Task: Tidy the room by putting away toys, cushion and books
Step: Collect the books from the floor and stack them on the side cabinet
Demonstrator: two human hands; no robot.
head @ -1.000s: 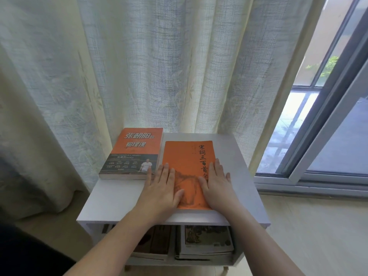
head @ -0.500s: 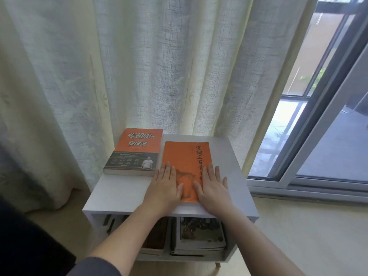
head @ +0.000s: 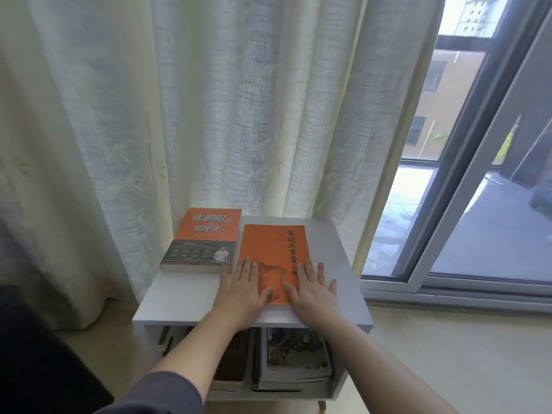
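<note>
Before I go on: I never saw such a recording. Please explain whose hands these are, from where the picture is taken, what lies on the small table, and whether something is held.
No machine here: a person wears a camera on the head, looking down at their own bare hands. The left hand and the right hand lie flat, fingers straight, on a thin orange book on a white side table. Nothing is gripped. Left of it lies a thicker orange book with a dark band. More books are stacked on the shelf below. A curtain hangs behind.
</note>
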